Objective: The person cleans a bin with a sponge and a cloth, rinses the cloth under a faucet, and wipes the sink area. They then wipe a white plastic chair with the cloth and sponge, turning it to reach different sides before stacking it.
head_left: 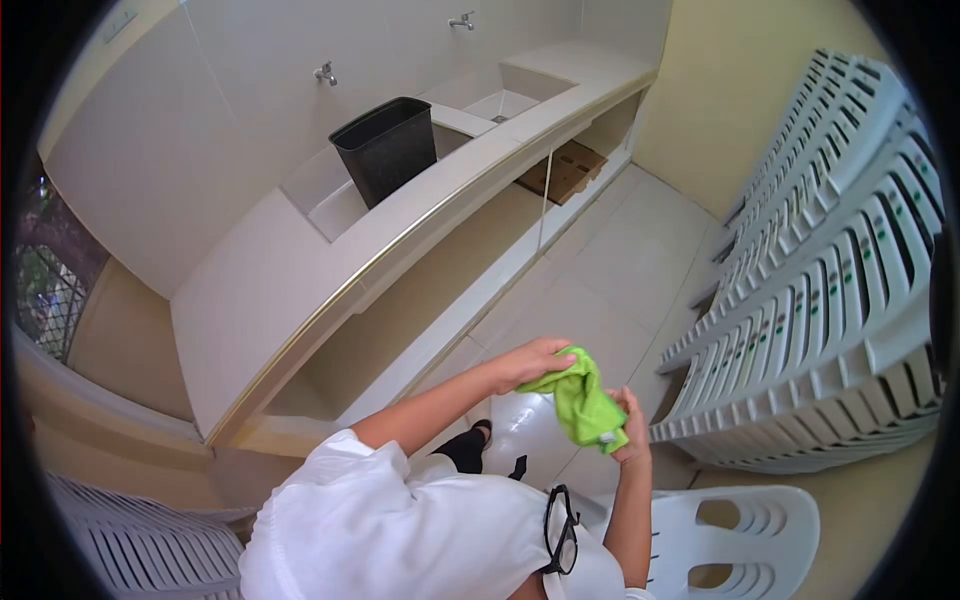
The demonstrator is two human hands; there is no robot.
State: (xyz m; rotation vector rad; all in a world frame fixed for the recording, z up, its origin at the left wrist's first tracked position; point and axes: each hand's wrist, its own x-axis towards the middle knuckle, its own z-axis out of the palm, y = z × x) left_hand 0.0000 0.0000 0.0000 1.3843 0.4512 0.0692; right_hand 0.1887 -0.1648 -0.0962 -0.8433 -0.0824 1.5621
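Observation:
A bright green cloth (580,400), bunched and twisted, is stretched between my two hands above the tiled floor. Its upper left end is gripped by my left hand (530,365), with the thumb on top of the fabric. At the lower right end, my right hand (630,425) is closed around the cloth's edge, beside a small pale tag. Some fingers of the right hand are hidden behind the fabric.
A black bin (388,150) stands in one sink of the tiled counter (340,265); another sink (500,103) lies beyond. Stacked plastic chairs (830,290) line the right side, with a white chair (735,535) at lower right. Cardboard (568,172) lies under the counter.

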